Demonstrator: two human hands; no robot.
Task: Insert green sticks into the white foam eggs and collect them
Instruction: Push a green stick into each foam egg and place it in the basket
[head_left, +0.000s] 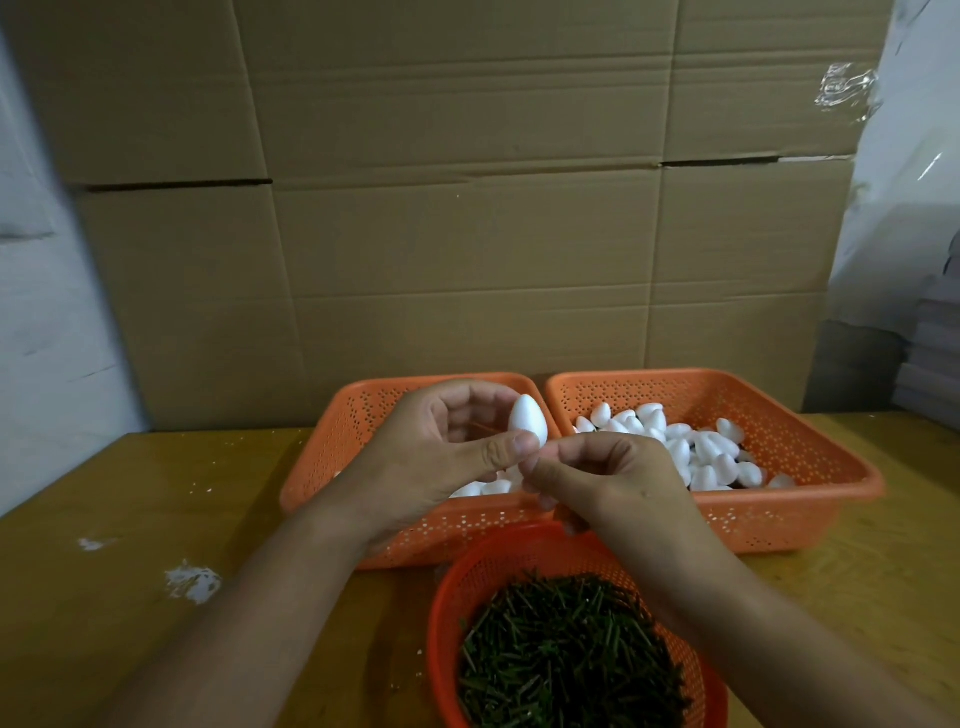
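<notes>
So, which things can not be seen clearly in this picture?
- Head view: any green stick at the foam egg; the right hand has curled fingers that cover its base.
- Contents of the left basket: mostly behind the left hand.
- Round basket of green sticks: near side cut off by the bottom edge.
- White scraps on the table: too blurred to identify.

left hand holds foam egg | right hand pinching at its base

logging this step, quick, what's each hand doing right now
Left hand: holding a white foam egg between thumb and fingers.
Right hand: fingers pinched together just below the egg; what they hold cannot be told.
</notes>
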